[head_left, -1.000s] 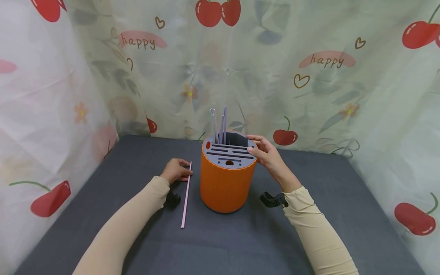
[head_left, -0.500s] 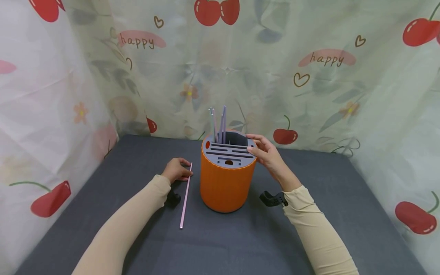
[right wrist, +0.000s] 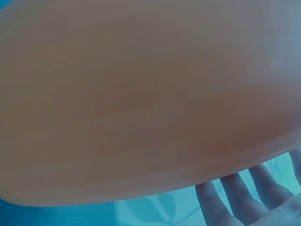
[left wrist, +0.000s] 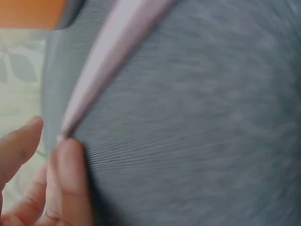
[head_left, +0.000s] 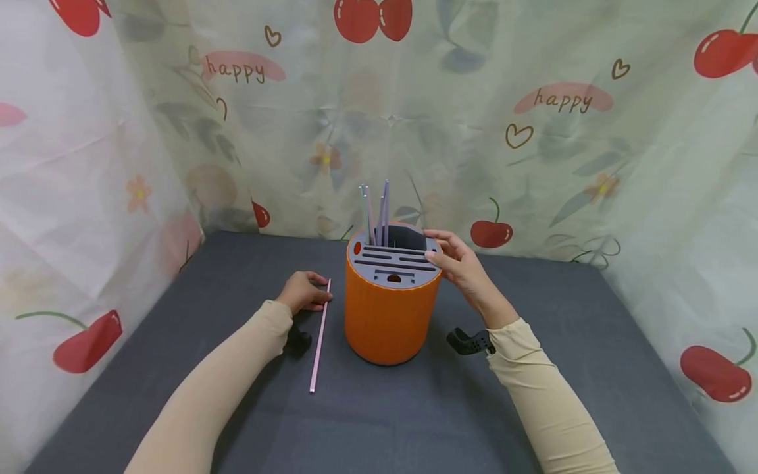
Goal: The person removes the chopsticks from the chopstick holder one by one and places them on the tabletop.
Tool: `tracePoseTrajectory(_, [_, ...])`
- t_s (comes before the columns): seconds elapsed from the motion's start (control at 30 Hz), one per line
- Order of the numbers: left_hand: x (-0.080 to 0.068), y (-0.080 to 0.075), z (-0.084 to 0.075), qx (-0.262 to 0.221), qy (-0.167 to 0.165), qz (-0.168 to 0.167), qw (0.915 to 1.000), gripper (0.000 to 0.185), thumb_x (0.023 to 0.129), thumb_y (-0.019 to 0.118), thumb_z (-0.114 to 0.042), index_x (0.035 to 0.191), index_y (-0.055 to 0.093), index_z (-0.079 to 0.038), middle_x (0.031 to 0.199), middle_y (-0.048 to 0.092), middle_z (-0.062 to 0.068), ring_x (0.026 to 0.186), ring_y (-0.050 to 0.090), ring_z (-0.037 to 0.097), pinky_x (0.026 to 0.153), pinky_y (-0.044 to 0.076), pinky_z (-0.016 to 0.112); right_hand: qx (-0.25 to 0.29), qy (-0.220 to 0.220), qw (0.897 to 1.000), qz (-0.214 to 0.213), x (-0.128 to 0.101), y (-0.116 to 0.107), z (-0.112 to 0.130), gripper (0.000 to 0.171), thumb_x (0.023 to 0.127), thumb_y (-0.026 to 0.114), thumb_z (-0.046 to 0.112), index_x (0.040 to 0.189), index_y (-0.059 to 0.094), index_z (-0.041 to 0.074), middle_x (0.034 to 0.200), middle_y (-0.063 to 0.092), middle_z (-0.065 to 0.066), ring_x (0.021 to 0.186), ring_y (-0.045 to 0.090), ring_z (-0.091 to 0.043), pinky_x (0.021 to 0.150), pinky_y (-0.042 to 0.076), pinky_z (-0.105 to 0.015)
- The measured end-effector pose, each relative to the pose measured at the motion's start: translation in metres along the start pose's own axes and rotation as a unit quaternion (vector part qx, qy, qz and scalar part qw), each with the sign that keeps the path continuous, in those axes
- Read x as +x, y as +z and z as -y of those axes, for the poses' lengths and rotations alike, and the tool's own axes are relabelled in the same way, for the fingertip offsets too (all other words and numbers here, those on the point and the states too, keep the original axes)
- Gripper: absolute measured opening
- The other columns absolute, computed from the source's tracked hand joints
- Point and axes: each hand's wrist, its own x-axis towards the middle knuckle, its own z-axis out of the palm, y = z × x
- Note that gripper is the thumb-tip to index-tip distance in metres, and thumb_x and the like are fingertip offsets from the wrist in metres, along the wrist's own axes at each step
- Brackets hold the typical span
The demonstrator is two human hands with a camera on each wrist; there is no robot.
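A pink chopstick (head_left: 320, 345) lies lengthwise on the dark table, left of an orange knife block (head_left: 387, 326). My left hand (head_left: 303, 291) pinches it near its far end. The left wrist view shows the chopstick (left wrist: 106, 66) narrowing toward a fingertip, which hides its tip. My right hand (head_left: 464, 276) grips the block's upper right edge, the thumb on the grey slotted top and the fingers behind the side. In the right wrist view, fingers (right wrist: 240, 197) reach behind the orange wall (right wrist: 141, 94). Several pastel chopsticks (head_left: 385, 210) stand upright in the block's rear opening.
Dark cloth covers the table (head_left: 367, 434). Printed curtains (head_left: 391, 131) with cherries and "happy" lettering enclose the back and sides. A black strap (head_left: 470, 342) sits at my right wrist, and another dark device (head_left: 298, 341) sits under the left wrist.
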Motion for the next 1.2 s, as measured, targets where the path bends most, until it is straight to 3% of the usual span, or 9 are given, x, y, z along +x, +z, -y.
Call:
tracePoseTrajectory(0.13, [-0.007,-0.011,-0.016,-0.031,0.013,0.017,0.9993,0.044,0.087,0.073,-0.012,0.125,0.056,0.002,0.101,0.07,0.013,0.075,0.068,0.015,0.068,0.061,0.03,0.001,-0.002,1.0,0.0,0.001,-0.001,-0.001,0.041,0.098,0.055,0.015,0.138,0.044,0.015,0.127,0.051,-0.005,0.105,0.059,-0.012,0.09,0.051,-0.024])
tracePoseTrajectory(0.2, [-0.016,-0.018,-0.035,-0.054,0.043,0.028,0.9972,0.045,0.09,0.07,-0.016,0.129,0.055,0.0,0.113,0.067,0.013,0.085,0.067,0.017,0.08,0.06,0.035,0.001,-0.003,1.0,0.0,0.001,-0.002,-0.002,0.041,0.098,0.055,0.016,0.138,0.044,0.015,0.129,0.051,-0.008,0.104,0.059,-0.012,0.09,0.051,-0.023])
tracePoseTrajectory(0.27, [-0.03,-0.024,-0.062,-0.088,0.101,0.032,0.9905,0.045,0.092,0.067,-0.019,0.132,0.054,-0.002,0.119,0.062,0.012,0.092,0.066,0.017,0.09,0.057,0.04,0.001,-0.006,1.0,-0.002,0.0,-0.002,-0.002,0.041,0.098,0.054,0.016,0.138,0.045,0.015,0.13,0.05,-0.01,0.104,0.059,-0.012,0.089,0.051,-0.023])
tracePoseTrajectory(0.33, [-0.047,-0.028,-0.089,-0.126,0.169,0.035,0.9768,0.043,0.093,0.067,-0.02,0.131,0.055,-0.005,0.116,0.061,0.009,0.093,0.065,0.016,0.094,0.055,0.041,0.002,-0.007,1.0,-0.003,0.0,-0.002,-0.002,0.04,0.098,0.054,0.015,0.137,0.045,0.015,0.129,0.05,-0.01,0.103,0.059,-0.012,0.089,0.052,-0.023])
tracePoseTrajectory(0.43, [-0.073,-0.028,-0.124,-0.177,0.263,0.04,0.9476,0.035,0.092,0.068,-0.019,0.124,0.059,-0.007,0.107,0.061,0.006,0.093,0.064,0.018,0.09,0.057,0.035,0.001,-0.009,1.0,-0.002,-0.001,-0.003,-0.002,0.04,0.098,0.054,0.015,0.137,0.045,0.015,0.127,0.052,-0.006,0.103,0.059,-0.012,0.088,0.052,-0.023])
tracePoseTrajectory(0.57, [-0.096,-0.022,-0.148,-0.183,0.325,0.058,0.9261,0.027,0.089,0.071,-0.012,0.114,0.064,-0.008,0.098,0.062,0.003,0.089,0.065,0.017,0.081,0.059,0.028,0.0,-0.01,1.0,0.0,0.0,-0.002,-0.001,0.04,0.098,0.054,0.016,0.137,0.045,0.016,0.125,0.053,-0.002,0.103,0.059,-0.012,0.089,0.052,-0.023])
tracePoseTrajectory(0.63, [-0.102,-0.018,-0.152,-0.164,0.336,0.069,0.925,0.025,0.088,0.071,-0.01,0.112,0.065,-0.008,0.097,0.062,0.001,0.088,0.065,0.015,0.08,0.059,0.029,0.0,-0.01,1.0,0.0,0.0,-0.002,0.0,0.04,0.098,0.054,0.016,0.137,0.045,0.017,0.125,0.053,-0.002,0.103,0.059,-0.012,0.089,0.052,-0.023])
tracePoseTrajectory(0.87, [-0.101,-0.004,-0.147,-0.085,0.331,0.07,0.9372,0.027,0.088,0.071,-0.008,0.112,0.063,-0.003,0.095,0.064,-0.002,0.084,0.063,0.014,0.077,0.057,0.027,0.002,-0.011,1.0,0.002,0.001,-0.002,-0.001,0.039,0.098,0.053,0.015,0.136,0.046,0.017,0.124,0.053,-0.001,0.103,0.059,-0.012,0.089,0.051,-0.023])
tracePoseTrajectory(1.2, [-0.099,0.003,-0.146,-0.085,0.326,0.071,0.939,0.019,0.087,0.071,-0.006,0.103,0.061,-0.002,0.089,0.065,-0.002,0.079,0.062,0.012,0.07,0.053,0.025,0.007,-0.012,1.0,0.002,0.001,0.0,-0.002,0.039,0.098,0.053,0.014,0.136,0.045,0.015,0.124,0.053,-0.003,0.102,0.058,-0.012,0.089,0.051,-0.023])
